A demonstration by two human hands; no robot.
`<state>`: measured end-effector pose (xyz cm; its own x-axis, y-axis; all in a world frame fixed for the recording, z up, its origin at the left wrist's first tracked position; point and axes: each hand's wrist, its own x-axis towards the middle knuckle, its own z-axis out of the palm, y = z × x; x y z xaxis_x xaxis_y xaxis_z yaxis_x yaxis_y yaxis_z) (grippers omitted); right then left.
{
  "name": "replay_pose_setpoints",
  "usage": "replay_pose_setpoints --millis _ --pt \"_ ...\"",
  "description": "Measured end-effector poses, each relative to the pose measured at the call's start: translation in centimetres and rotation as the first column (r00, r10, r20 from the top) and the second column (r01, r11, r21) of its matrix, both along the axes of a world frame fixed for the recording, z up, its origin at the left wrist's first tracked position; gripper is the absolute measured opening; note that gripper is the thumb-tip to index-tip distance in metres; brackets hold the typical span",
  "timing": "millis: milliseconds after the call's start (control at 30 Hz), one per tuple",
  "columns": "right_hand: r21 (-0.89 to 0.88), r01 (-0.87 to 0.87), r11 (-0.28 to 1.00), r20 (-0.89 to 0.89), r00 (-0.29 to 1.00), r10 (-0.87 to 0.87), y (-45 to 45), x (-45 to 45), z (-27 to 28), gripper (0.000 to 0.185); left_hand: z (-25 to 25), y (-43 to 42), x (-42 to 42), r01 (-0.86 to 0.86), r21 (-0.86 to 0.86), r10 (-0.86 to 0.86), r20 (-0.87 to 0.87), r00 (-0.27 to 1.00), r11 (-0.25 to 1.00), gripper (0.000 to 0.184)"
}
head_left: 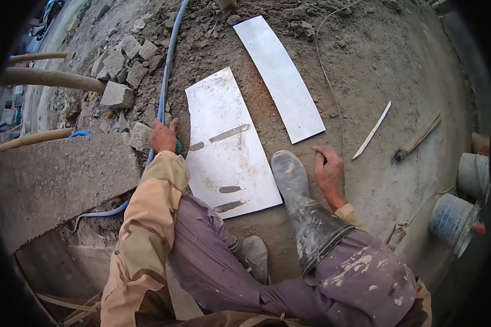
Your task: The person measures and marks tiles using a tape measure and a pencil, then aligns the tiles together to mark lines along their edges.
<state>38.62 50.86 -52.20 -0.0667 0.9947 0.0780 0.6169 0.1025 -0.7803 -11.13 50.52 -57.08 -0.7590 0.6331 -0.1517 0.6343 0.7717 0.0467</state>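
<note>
My left hand (165,136) is closed beside the left edge of a white panel (223,169), by a blue hose (166,71). A teal piece (178,146) shows at its fingers; what it belongs to is hidden. Grey smears mark the panel, which lies flat on the ground. A second, narrower white panel (281,79) lies apart, further forward and to the right. My right hand (329,171) hangs with curled fingers below that panel's near end, right of my boot (292,169). Whatever lies inside its fingers, if anything, cannot be seen.
Broken concrete chunks (117,95) and a concrete slab (65,180) are on the left, with wooden poles (54,79). To the right lie a pale strip (372,131) and a stick bundle (420,136). A white bucket (453,220) stands far right. A thin cable (326,71) crosses the soil.
</note>
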Motion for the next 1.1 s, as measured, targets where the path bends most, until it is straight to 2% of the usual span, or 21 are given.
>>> replay_pose_setpoints --millis 67,133,167,200,233,300,367,400,467,500,567,667,733,767,833,867,933,967,1000,1067,1100 --pt "-0.016 -0.026 1.000 -0.018 0.999 0.026 0.4 -1.0 0.8 0.018 0.6 -0.5 0.7 0.028 0.061 -0.025 -0.054 0.998 0.998 0.075" --pt "-0.131 -0.221 0.966 -0.007 0.975 0.222 0.8 -2.2 0.7 0.019 1.5 -0.9 1.4 0.056 0.124 -0.042 -0.110 0.993 0.991 0.069" --pt "-0.130 -0.220 0.967 -0.013 0.975 0.220 1.0 -2.7 0.2 0.019 2.5 -0.9 2.1 0.214 0.220 -0.158 -0.245 0.956 0.952 0.062" --pt "-0.225 -0.311 0.923 0.034 0.945 0.327 1.0 -3.4 -0.8 0.022 3.3 -1.0 2.6 0.372 0.285 -0.250 -0.385 0.888 0.883 0.056" --pt "-0.322 -0.387 0.864 0.075 0.900 0.430 0.6 -4.1 -1.7 0.027 3.9 -1.1 3.1 0.239 0.245 -0.237 -0.039 0.971 0.940 0.052" --pt "-0.386 -0.437 0.813 0.087 0.860 0.503 0.1 -5.0 -2.9 0.032 0.0 -2.6 3.2 0.149 -0.039 -0.117 0.439 0.891 0.988 0.062" --pt "-0.437 -0.486 0.756 0.100 0.810 0.578 -0.3 -6.0 -3.5 0.039 -1.3 -4.5 7.5 0.139 -0.225 -0.055 0.341 0.939 0.964 0.080" --pt "-0.480 -0.511 0.713 0.122 0.766 0.632 -0.4 -6.5 -3.6 0.042 0.6 -4.1 9.0 0.199 -0.271 -0.099 0.342 0.934 0.942 0.094" --pt "-0.523 -0.520 0.675 0.153 0.722 0.675 -0.2 -7.1 -3.6 0.045 0.8 -3.7 9.3 0.177 -0.201 -0.131 0.221 0.966 0.964 0.099" --pt "-0.565 -0.525 0.636 0.112 0.715 0.690 0.1 -7.4 -3.5 0.046 1.1 -3.3 9.8 0.179 -0.197 -0.134 0.224 0.965 0.964 0.099" --pt "-0.607 -0.529 0.593 0.071 0.707 0.704 0.3 -8.3 -3.5 0.048 1.8 -3.0 11.0 0.140 -0.350 -0.031 0.298 0.954 0.926 0.099" --pt "-0.657 -0.459 0.598 0.038 0.771 0.635 -0.5 -9.1 -3.9 0.049 0.6 -2.9 11.5 0.118 -0.364 -0.037 0.222 0.974 0.924 0.095" --pt "-0.782 -0.378 0.496 -0.051 0.832 0.553 0.3 -9.5 -4.6 0.041 0.4 -2.1 10.8 0.054 -0.294 0.012 0.216 0.976 0.954 0.096" --pt "-0.770 -0.382 0.511 -0.048 0.833 0.551 0.1 -9.7 -5.0 0.041 0.5 -1.7 10.6 0.026 -0.256 0.036 0.236 0.971 0.966 0.097" --pt "-0.751 -0.262 0.606 -0.243 0.963 0.115 -2.7 -9.8 -5.3 0.031 0.1 -2.6 9.8 0.012 -0.157 0.022 0.212 0.977 0.988 0.102" --pt "-0.756 -0.265 0.599 -0.251 0.962 0.109 -3.3 -9.8 -4.9 0.031 -1.0 -3.4 8.7 0.015 -0.167 0.020 0.205 0.979 0.986 0.102" --pt "-0.587 -0.198 0.785 -0.292 0.956 0.024 -2.7 -9.8 -3.7 0.027 -3.1 -3.2 5.9 0.052 -0.005 -0.047 0.327 0.944 0.999 0.107" --pt "-0.583 -0.193 0.789 -0.291 0.957 0.019 -2.0 -9.5 -2.7 0.027 -3.0 -3.0 5.7 -0.019 0.020 0.008 0.446 0.895 1.000 0.101" --pt "-0.513 -0.107 0.852 -0.234 0.972 -0.019 -1.2 -9.2 -1.7 0.026 -3.9 -2.7 5.2 -0.011 0.026 -0.002 0.447 0.895 1.000 0.101" --pt "-0.435 -0.022 0.900 -0.180 0.982 -0.063 -0.5 -8.6 -0.9 0.025 -5.9 -2.4 4.6 -0.135 0.102 0.030 0.679 0.734 0.986 0.087" --pt "-0.399 -0.020 0.917 -0.185 0.981 -0.059 -0.2 -7.7 -0.9 0.025 -2.1 -1.5 7.3 -0.173 0.161 0.027 0.651 0.758 0.972 0.075"
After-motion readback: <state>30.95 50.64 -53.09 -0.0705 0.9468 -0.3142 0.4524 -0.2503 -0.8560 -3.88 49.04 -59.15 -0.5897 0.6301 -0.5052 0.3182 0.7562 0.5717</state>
